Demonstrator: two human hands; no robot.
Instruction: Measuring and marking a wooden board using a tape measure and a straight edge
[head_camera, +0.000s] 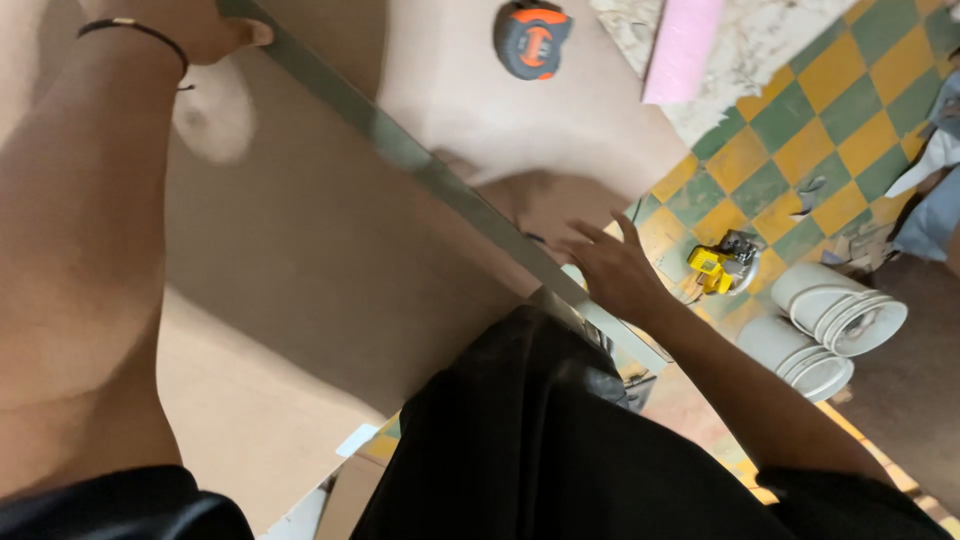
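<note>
Long metal straightedge lies diagonally across brown board, running from the board's far-left edge down to its near-right edge, past the person's dark-clothed knee.

Left hand: at far-left end of straightedge, mostly cut off by frame top. Thumb tip touches the straightedge's edge; wrist carries thin black band. Whether fingers are pressed flat or curled: cannot tell, out of view.

Right hand: at near-right end of straightedge, palm down, fingers spread and loose, tips resting on or just beside the strip near board's right edge. Not clenched, nothing gripped.

Orange and black tape measure sits on board near far edge, well apart from both hands. Pink strip lies off board's far-right corner on pale mottled surface.

Floor: green-yellow chequer tiles. Yellow power tool on floor just right of right hand. Stack of white bowl-shaped items beside it, on their sides. Grey cloth at right frame edge.
</note>
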